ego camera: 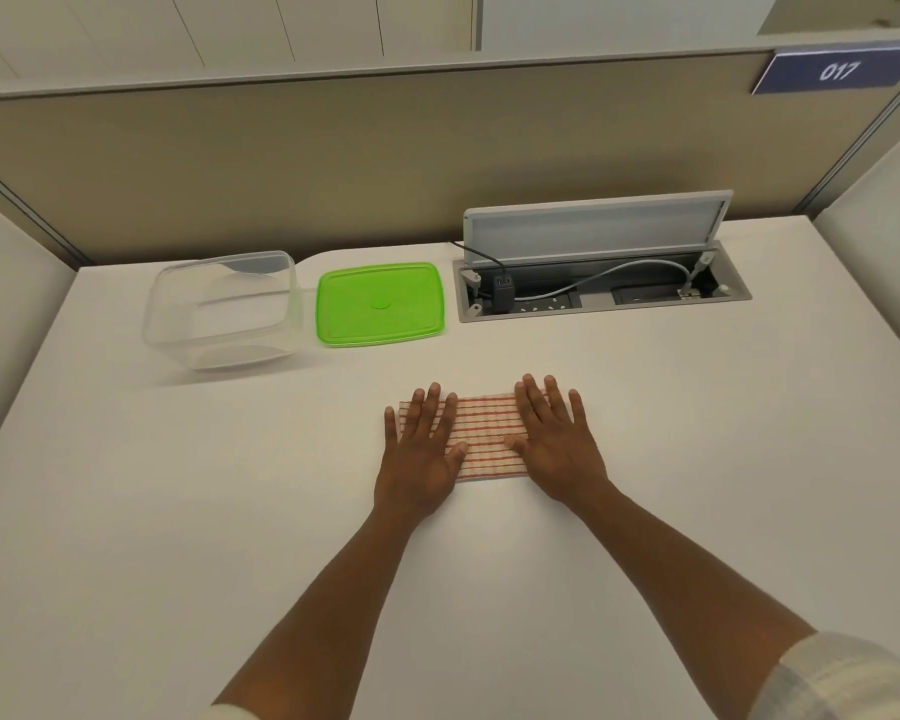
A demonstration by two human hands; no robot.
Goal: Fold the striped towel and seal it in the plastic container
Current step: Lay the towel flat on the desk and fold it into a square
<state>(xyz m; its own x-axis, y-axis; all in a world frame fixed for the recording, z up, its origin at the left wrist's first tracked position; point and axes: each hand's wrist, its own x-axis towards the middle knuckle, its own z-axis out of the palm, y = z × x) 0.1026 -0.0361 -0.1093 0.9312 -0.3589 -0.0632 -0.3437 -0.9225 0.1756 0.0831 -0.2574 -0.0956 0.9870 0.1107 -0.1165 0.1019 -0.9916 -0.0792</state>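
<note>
The striped towel (pixel 485 436), white with red lines, lies folded into a small rectangle on the white desk (pixel 230 511). My left hand (pixel 423 449) lies flat on its left end, fingers spread. My right hand (pixel 554 441) presses flat on its right end, fingers apart too. Neither hand grips the cloth. The clear plastic container (pixel 223 310) stands open and empty at the back left. Its green lid (pixel 380 304) lies flat on the desk just right of it.
An open cable box (pixel 601 293) with a raised grey flap, plugs and cables is set into the desk at the back right. A beige partition (pixel 333 158) runs along the far edge. Side panels close both flanks.
</note>
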